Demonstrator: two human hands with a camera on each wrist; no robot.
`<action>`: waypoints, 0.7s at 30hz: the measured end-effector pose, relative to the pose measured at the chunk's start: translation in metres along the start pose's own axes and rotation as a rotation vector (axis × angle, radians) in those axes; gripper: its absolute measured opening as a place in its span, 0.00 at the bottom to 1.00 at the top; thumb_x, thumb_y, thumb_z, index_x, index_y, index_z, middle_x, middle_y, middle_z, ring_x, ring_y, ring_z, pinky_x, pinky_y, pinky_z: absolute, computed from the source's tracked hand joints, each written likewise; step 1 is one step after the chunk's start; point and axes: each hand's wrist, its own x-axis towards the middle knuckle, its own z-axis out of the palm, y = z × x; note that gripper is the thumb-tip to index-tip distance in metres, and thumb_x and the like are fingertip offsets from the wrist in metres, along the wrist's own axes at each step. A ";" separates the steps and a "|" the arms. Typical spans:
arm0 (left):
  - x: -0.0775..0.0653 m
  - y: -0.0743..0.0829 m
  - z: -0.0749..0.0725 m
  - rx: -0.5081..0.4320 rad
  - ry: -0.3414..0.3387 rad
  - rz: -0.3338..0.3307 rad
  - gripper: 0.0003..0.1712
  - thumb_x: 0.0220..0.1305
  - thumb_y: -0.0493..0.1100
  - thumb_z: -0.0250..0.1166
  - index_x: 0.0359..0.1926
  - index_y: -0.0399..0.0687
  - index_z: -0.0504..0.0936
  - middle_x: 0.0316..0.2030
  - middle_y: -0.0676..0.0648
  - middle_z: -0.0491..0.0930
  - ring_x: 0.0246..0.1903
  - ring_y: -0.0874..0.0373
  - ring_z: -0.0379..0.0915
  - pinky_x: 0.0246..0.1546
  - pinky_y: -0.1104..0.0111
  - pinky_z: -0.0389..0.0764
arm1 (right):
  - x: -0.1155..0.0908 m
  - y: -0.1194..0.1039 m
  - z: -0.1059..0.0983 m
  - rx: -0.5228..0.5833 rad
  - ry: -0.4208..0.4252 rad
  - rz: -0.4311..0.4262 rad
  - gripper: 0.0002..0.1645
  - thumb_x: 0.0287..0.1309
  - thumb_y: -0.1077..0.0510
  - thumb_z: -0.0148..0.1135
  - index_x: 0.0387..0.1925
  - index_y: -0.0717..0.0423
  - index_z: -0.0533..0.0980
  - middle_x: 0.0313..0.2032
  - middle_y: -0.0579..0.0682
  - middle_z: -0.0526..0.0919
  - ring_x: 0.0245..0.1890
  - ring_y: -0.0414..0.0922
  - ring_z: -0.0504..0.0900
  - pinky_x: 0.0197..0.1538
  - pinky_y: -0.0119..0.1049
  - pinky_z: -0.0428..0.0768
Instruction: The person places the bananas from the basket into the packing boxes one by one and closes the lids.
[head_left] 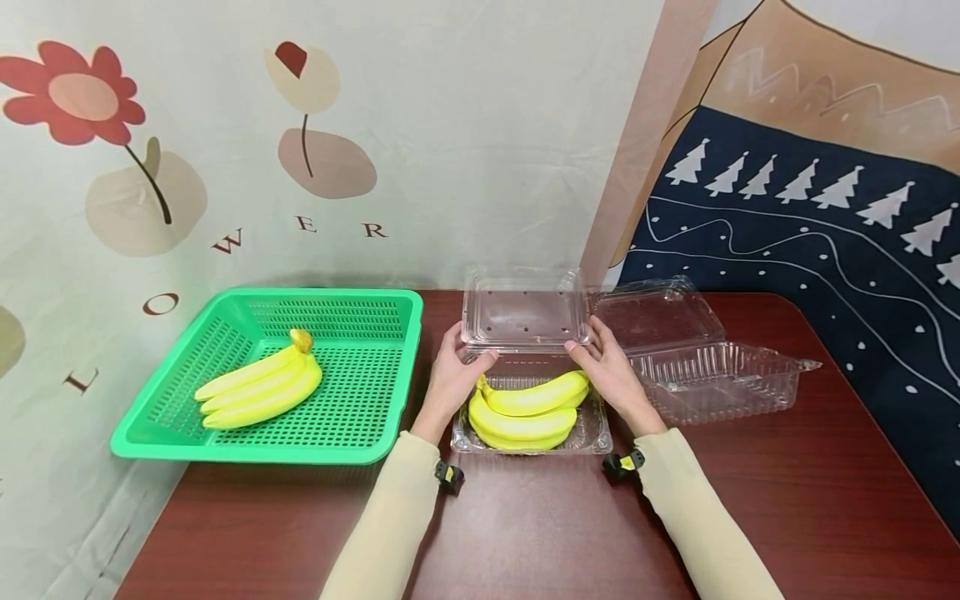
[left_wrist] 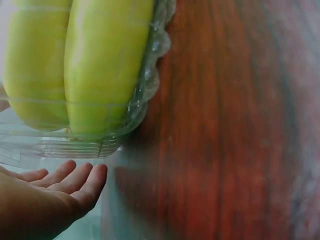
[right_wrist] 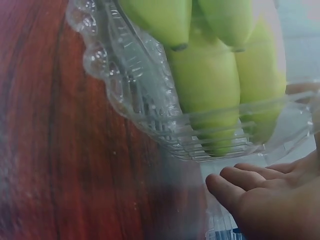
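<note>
Left hand (head_left: 450,375) and right hand (head_left: 613,372), set apart from each other at the centre of the frame, grip the raised clear rectangular plastic lid (head_left: 525,312) at its left and right edges respectively, thumbs at the near side. Just below the lid in the frame, the yellow banana bunch (head_left: 525,421) rests in the clear ribbed plastic base (head_left: 602,440), on the dark red wood-grain table (head_left: 525,533). At left, the green perforated rectangular plastic basket (head_left: 262,452) contains a second yellow banana bunch (head_left: 262,387); at right centre stands an open clear plastic container (head_left: 720,383).
</note>
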 end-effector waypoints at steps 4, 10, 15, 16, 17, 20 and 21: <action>0.001 0.000 0.000 -0.015 0.019 0.017 0.50 0.60 0.47 0.73 0.78 0.46 0.60 0.70 0.37 0.69 0.70 0.42 0.66 0.70 0.52 0.68 | 0.000 -0.001 0.000 0.006 0.009 -0.008 0.54 0.73 0.48 0.61 0.83 0.58 0.39 0.81 0.60 0.45 0.79 0.59 0.52 0.77 0.51 0.58; 0.001 0.000 0.000 -0.049 0.026 0.061 0.47 0.62 0.46 0.73 0.77 0.43 0.60 0.71 0.42 0.70 0.71 0.45 0.65 0.69 0.52 0.70 | -0.002 -0.003 0.000 0.026 0.012 -0.046 0.53 0.72 0.49 0.62 0.83 0.57 0.42 0.80 0.58 0.53 0.79 0.56 0.53 0.77 0.51 0.58; -0.002 0.002 -0.001 -0.098 0.033 0.079 0.46 0.62 0.45 0.72 0.77 0.43 0.61 0.70 0.41 0.70 0.70 0.45 0.66 0.69 0.53 0.70 | -0.005 -0.007 0.000 0.039 0.020 -0.063 0.53 0.72 0.50 0.63 0.83 0.56 0.42 0.80 0.57 0.53 0.79 0.54 0.55 0.76 0.51 0.60; -0.002 0.003 -0.001 -0.109 0.035 0.081 0.46 0.62 0.45 0.72 0.76 0.43 0.61 0.70 0.40 0.70 0.70 0.45 0.67 0.69 0.53 0.70 | -0.005 -0.007 -0.001 0.043 0.023 -0.063 0.52 0.72 0.50 0.63 0.83 0.56 0.43 0.80 0.57 0.53 0.79 0.54 0.55 0.75 0.51 0.61; -0.003 0.004 -0.001 -0.119 0.038 0.082 0.45 0.62 0.45 0.72 0.76 0.42 0.62 0.69 0.39 0.70 0.70 0.45 0.67 0.69 0.53 0.70 | -0.006 -0.008 -0.001 0.045 0.027 -0.063 0.52 0.72 0.50 0.63 0.83 0.55 0.43 0.80 0.57 0.53 0.79 0.54 0.55 0.75 0.51 0.61; -0.004 0.006 -0.001 -0.144 0.044 0.087 0.44 0.63 0.45 0.70 0.76 0.41 0.62 0.69 0.38 0.70 0.70 0.44 0.68 0.69 0.54 0.70 | -0.007 -0.010 -0.001 0.049 0.035 -0.069 0.51 0.72 0.51 0.63 0.83 0.54 0.44 0.80 0.58 0.52 0.79 0.53 0.55 0.75 0.50 0.61; -0.004 0.006 -0.001 -0.148 0.044 0.090 0.43 0.64 0.45 0.69 0.76 0.41 0.61 0.70 0.39 0.70 0.70 0.44 0.68 0.69 0.54 0.70 | -0.008 -0.010 -0.001 0.052 0.036 -0.071 0.51 0.72 0.51 0.62 0.83 0.54 0.45 0.80 0.58 0.52 0.79 0.53 0.55 0.75 0.50 0.61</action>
